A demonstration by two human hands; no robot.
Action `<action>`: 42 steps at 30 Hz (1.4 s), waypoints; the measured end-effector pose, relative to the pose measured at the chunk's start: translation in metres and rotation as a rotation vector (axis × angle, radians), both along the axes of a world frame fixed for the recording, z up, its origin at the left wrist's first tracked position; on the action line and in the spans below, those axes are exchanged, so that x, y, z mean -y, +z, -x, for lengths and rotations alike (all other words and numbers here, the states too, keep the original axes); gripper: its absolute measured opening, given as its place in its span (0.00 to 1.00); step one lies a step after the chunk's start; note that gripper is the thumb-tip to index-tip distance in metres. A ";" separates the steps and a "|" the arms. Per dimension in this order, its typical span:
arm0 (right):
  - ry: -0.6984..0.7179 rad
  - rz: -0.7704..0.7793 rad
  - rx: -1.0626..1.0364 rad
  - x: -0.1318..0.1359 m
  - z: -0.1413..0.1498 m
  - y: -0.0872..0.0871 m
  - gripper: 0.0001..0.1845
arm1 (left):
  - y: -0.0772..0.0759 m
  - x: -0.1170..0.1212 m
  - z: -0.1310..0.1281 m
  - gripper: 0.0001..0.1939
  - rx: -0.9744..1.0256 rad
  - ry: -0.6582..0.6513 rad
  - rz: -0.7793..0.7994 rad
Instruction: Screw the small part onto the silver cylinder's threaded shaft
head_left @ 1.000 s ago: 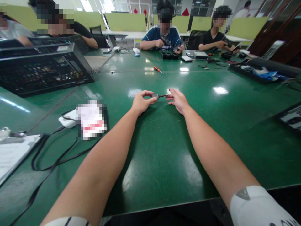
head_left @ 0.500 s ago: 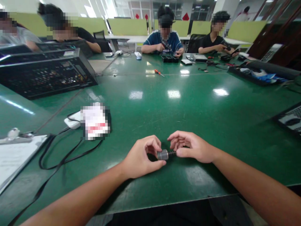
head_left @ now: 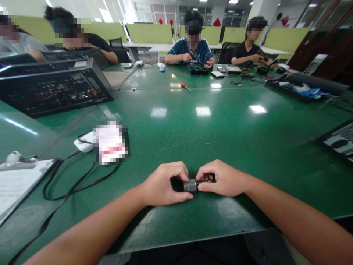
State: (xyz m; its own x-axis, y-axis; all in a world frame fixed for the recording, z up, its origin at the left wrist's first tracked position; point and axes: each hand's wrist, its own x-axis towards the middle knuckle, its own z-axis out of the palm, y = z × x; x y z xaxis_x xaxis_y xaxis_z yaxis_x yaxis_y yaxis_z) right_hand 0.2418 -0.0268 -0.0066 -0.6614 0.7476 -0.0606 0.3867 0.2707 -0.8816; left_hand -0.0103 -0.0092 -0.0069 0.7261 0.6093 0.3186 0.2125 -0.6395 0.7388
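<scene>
Low over the near part of the green table lies a small grey metal cylinder (head_left: pixel 190 185) with a thin dark ridged shaft (head_left: pixel 205 181) pointing right; its exact kind I cannot make out. My left hand (head_left: pixel 168 184) curves around the cylinder's left end, thumb below and fingers above, gripping it. From the other side my right hand (head_left: pixel 222 178) pinches the shaft close to the cylinder, thumb in front and fingers curled behind. Part of the shaft is hidden by those fingers.
Left are a lanyard card (head_left: pixel 110 143), a white device (head_left: pixel 84 141) and a clipboard (head_left: pixel 24 180). A black computer case (head_left: pixel 55 88) stands behind them. An orange screwdriver (head_left: pixel 184 86) lies farther off. At right is a black tray (head_left: pixel 306 88). Several people sit across the table.
Both hands have come back toward me with the metal piece, from mid-table to the near side. My right hand's fingers have since closed on the shaft.
</scene>
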 end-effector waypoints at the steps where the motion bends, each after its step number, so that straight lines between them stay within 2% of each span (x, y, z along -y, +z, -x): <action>1: 0.001 -0.002 0.011 0.001 0.001 0.000 0.09 | 0.001 0.000 0.000 0.14 -0.020 -0.008 -0.007; 7: 0.018 0.010 0.096 0.012 0.005 0.007 0.08 | 0.005 0.000 0.003 0.12 -0.026 -0.117 -0.045; 11: 0.082 0.050 0.144 0.020 0.004 0.011 0.07 | 0.006 0.008 0.005 0.11 -0.038 -0.244 -0.149; 14: 0.144 0.049 0.166 0.021 0.001 0.014 0.06 | 0.007 0.013 0.006 0.11 -0.081 -0.283 -0.232; 19: 0.145 0.099 0.218 0.016 -0.010 0.018 0.08 | 0.009 0.011 0.005 0.10 -0.047 -0.247 -0.213; 23: 0.146 0.165 0.236 0.002 -0.031 0.022 0.10 | 0.015 -0.005 0.016 0.11 0.029 -0.150 -0.135; 26: 0.107 0.254 0.191 -0.013 -0.054 0.018 0.12 | 0.019 -0.025 0.039 0.10 0.018 0.042 -0.057; 29: 0.066 0.430 0.021 -0.033 -0.074 0.004 0.16 | 0.015 -0.052 0.063 0.11 0.020 0.321 0.109; 30: 0.025 0.487 -0.067 -0.041 -0.078 -0.003 0.18 | 0.011 -0.063 0.068 0.13 0.052 0.418 0.181; 32: -0.167 0.516 -0.277 -0.063 -0.079 -0.015 0.23 | 0.003 -0.089 0.069 0.19 0.155 0.580 0.313; 34: -0.467 0.417 -0.483 -0.092 -0.075 -0.024 0.26 | -0.005 -0.120 0.056 0.25 0.253 0.674 0.382; 35: -0.571 0.357 -0.541 -0.108 -0.071 -0.026 0.25 | -0.009 -0.137 0.047 0.28 0.298 0.701 0.388; 39: -0.845 0.171 -0.649 -0.173 -0.051 -0.030 0.13 | -0.020 -0.203 0.004 0.28 0.429 0.806 0.341; 42: -0.939 0.089 -0.672 -0.204 -0.029 -0.033 0.09 | -0.026 -0.234 -0.015 0.24 0.480 0.848 0.303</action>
State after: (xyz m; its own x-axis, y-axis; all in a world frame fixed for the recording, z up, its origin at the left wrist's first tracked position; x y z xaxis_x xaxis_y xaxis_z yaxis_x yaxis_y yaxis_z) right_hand 0.2703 0.1772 -0.0399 0.2332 0.9723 0.0153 -0.1515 0.0519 -0.9871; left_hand 0.0049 0.2246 -0.0329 -0.1461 0.9668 0.2097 0.1476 -0.1883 0.9710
